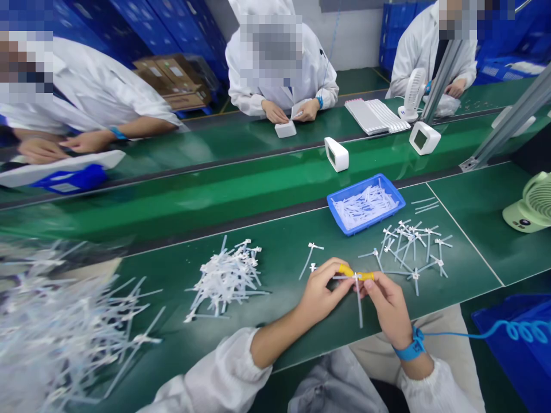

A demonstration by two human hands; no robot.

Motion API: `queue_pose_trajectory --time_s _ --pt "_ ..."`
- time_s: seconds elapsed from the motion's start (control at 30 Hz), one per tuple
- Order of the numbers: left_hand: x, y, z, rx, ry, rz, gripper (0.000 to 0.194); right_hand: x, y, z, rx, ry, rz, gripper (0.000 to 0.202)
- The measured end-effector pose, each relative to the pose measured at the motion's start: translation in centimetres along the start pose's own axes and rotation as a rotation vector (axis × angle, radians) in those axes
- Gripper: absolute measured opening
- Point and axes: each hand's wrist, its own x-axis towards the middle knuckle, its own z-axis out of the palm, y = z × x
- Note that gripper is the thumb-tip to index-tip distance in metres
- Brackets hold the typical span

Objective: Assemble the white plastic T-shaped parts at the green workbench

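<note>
My left hand and my right hand meet over the near edge of the green table, yellow covers on fingers of both. Between their fingertips they pinch a white connector with thin translucent tubes, one tube pointing down toward me and another lying along my left fingers. Just beyond, a blue tray holds many short clear tubes. Several tube-and-connector pieces are scattered right of the tray. A dense heap of similar pieces sits left of my hands, with two loose ones between.
A larger blurred pile of tube pieces covers the near left. A green fan stands at the right. Across the table are white display devices, a white fan and three people in white coats. A blue coiled cord runs from my right wristband.
</note>
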Motion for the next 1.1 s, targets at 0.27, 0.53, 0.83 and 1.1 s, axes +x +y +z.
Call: queue_pose_trajectory --time_s 0.27,0.53,0.83,1.1 --pt "2.9 -0.8 -1.1 0.465 0.133 0.08 0.005 0.2 2.3 0.3 0.283 0.071 0.042 0.048" --pt "2.0 -2.7 -4.7 0.56 0.161 -0.015 0.029 0.0 2.0 0.1 0.224 0.035 0.013 0.048" --pt "-3.3 -3.5 -6.1 0.745 -0.039 0.013 0.026 -0.1 2.3 -0.1 0.082 -0.038 -0.049 0.044" --pt "-3.2 -1.2 -5.2 0.688 -0.235 0.107 0.024 -0.2 1.3 0.0 0.093 -0.033 -0.05 0.042"
